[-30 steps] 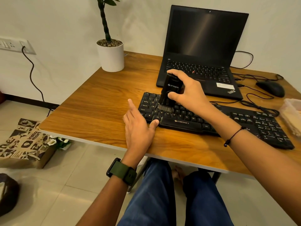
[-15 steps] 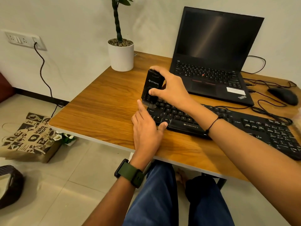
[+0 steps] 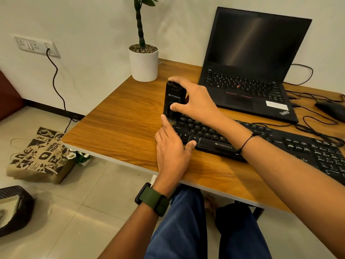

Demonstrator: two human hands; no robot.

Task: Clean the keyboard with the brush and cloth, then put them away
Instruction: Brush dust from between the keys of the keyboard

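Observation:
A black keyboard lies along the front of the wooden desk. My right hand grips a black block-shaped brush upright, thumb on its front, bristles down on the keyboard's far left corner. My left hand rests flat with straight fingers against the keyboard's left end, thumb touching its front edge. No cloth is in view.
An open black laptop stands behind the keyboard. A white plant pot sits at the desk's back left. A mouse and cables lie at the right. A paper bag and a dark basket are on the floor.
My right hand has swept the brush leftward along the keys to the keyboard's left corner. My left hand has stayed at the keyboard's left end. The camera has turned left.

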